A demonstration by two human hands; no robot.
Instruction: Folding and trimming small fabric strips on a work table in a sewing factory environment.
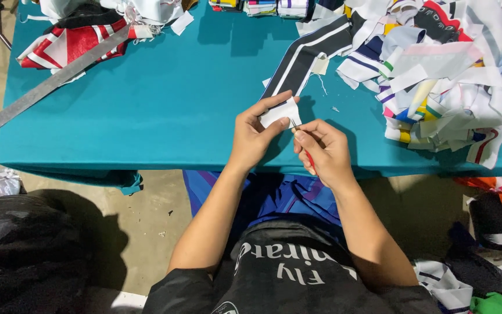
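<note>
Now | L hand pinches white patch | R hand holds red-handled tool

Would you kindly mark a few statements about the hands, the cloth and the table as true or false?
1. The left hand pinches a small white fabric piece. True.
2. The right hand is empty. False: it holds a thin red-handled tool whose tip meets the white piece.
3. The table has a teal cover. True.
4. The metal ruler lies under the right hand. False: it lies at the far left of the table, partly over a red and white cloth.
5. The heap of fabric strips lies to the right. True.
</note>
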